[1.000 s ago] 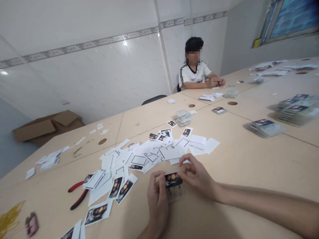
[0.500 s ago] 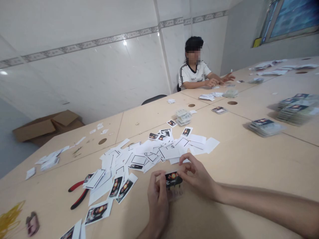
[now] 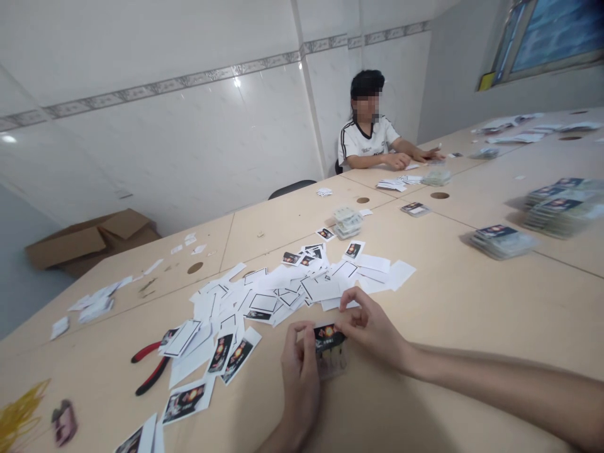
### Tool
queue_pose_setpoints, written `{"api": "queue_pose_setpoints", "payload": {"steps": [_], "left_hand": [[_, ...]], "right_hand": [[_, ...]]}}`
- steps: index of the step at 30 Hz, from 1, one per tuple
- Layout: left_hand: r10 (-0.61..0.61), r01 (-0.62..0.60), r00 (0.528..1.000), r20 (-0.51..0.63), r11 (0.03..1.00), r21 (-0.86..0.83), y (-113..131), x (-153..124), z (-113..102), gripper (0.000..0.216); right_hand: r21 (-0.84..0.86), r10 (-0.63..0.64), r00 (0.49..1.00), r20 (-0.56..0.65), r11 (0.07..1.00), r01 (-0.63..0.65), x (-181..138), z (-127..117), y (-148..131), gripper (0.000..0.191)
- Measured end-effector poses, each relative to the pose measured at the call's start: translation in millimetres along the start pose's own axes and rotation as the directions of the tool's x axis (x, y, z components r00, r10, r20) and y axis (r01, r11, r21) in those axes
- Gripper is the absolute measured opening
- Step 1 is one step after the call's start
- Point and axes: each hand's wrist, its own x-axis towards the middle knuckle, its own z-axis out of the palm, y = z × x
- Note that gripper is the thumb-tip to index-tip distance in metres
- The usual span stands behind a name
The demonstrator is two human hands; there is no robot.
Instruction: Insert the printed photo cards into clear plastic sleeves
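The left hand (image 3: 299, 384) and right hand (image 3: 372, 333) hold a clear sleeve (image 3: 331, 362) over the table (image 3: 425, 327), fingers closed on its edges, a black printed card (image 3: 329, 335) inside its upper end, with paper offcuts (image 3: 264, 302) and red-handled pliers (image 3: 150, 367) nearby.

Pale laminate table (image 3: 453, 302) — scattered white paper offcuts (image 3: 283, 289), red-handled pliers (image 3: 150, 367), stacked cards (image 3: 503, 243), yellow rubber bands (image 3: 21, 409)
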Motion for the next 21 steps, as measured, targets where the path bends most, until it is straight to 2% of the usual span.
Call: {"api": "queue_pose_setpoints", "payload": {"steps": [3,6,9,12,14,17,21], "left_hand": [[0.008,-0.008,1.0,-0.009,1.0,-0.004,0,1,0,0.022],[0.02,-0.02,0.998,-0.065,1.0,0.005,-2,3,-1,0.024],[0.017,-0.018,0.995,-0.096,1.0,-0.011,-10,7,-5,0.026],[0.0,-0.005,0.998,-0.061,0.998,-0.068,-17,10,-8,0.027],[-0.017,0.01,0.998,-0.063,0.994,-0.111,-17,10,-8,0.028],[-0.036,0.023,0.995,-0.091,0.99,-0.139,-13,8,-5,0.025],[-0.032,0.028,0.999,-0.035,0.994,-0.107,-8,6,-3,0.018]], "right_hand": [[0.024,0.014,0.999,-0.034,1.0,-0.014,2,-2,1,0.022],[0.059,0.054,0.997,-0.051,0.997,-0.05,4,-3,1,0.019],[0.087,0.078,0.995,0.055,0.993,-0.083,3,-3,3,0.021],[0.036,0.04,0.976,0.213,0.998,-0.049,1,-2,6,0.03],[0.013,0.02,0.964,0.265,1.0,-0.024,0,-2,8,0.034],[0.053,0.019,0.978,0.208,0.998,-0.031,2,-4,11,0.034],[0.136,0.048,0.999,0.017,0.989,-0.05,9,-10,12,0.03]]}}
